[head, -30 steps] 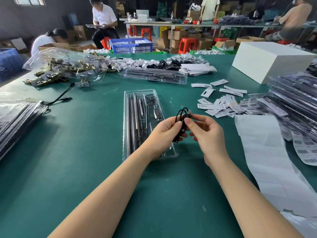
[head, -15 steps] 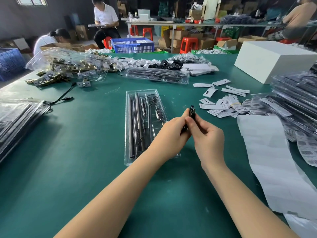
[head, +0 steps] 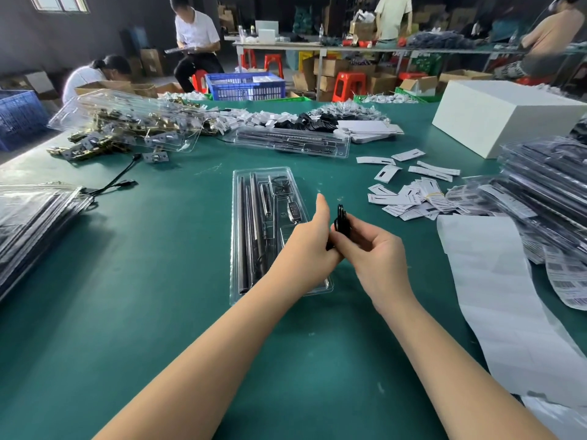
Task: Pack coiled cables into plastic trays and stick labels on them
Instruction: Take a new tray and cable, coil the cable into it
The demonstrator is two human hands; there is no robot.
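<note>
Wearer's body in view: two forearms plus both hands, left hand and right hand. Both arms bare from the bottom frame edge up to the wrists, no sleeve or cuff showing. Nothing worn at the wrists: no watch, band or bracelet. Hands bare too, no gloves, no rings on the visible fingers. Left thumbnail looks short and unpainted. The other nails are too small to make out.

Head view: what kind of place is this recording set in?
Most likely a small packing workshop. Stacks of filled clear trays sit on a green work table, loose labels lie scattered, and cardboard boxes and other workers fill the background.
</note>
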